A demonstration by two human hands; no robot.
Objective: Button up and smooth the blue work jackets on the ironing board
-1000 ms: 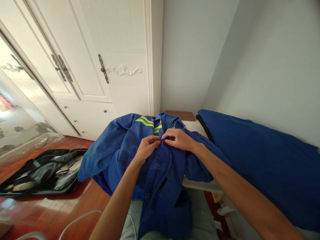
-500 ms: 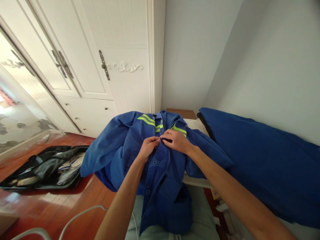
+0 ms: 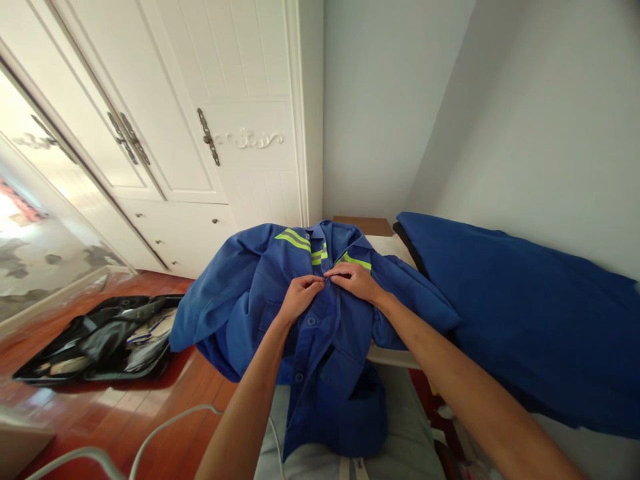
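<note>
A blue work shirt [image 3: 250, 300] with yellow-green reflective stripes on the shoulders lies spread in front of me, collar away from me. My left hand [image 3: 299, 297] pinches the left edge of its button placket just under the collar. My right hand [image 3: 356, 280] pinches the facing edge, and the fingertips of both hands meet at the top of the placket. Two buttons show lower down the front, and a chest pocket hangs open below them.
White wardrobe doors [image 3: 220, 100] with bronze handles fill the left and back. An open black bag [image 3: 100, 340] lies on the red wood floor at left. A blue cover [image 3: 525, 320] drapes the bed at right. A white cable [image 3: 150, 440] curves across the floor near me.
Both hands stay pinched together at the top of the placket. The right collar side with its stripe has come into view, and the view has shifted slightly.
</note>
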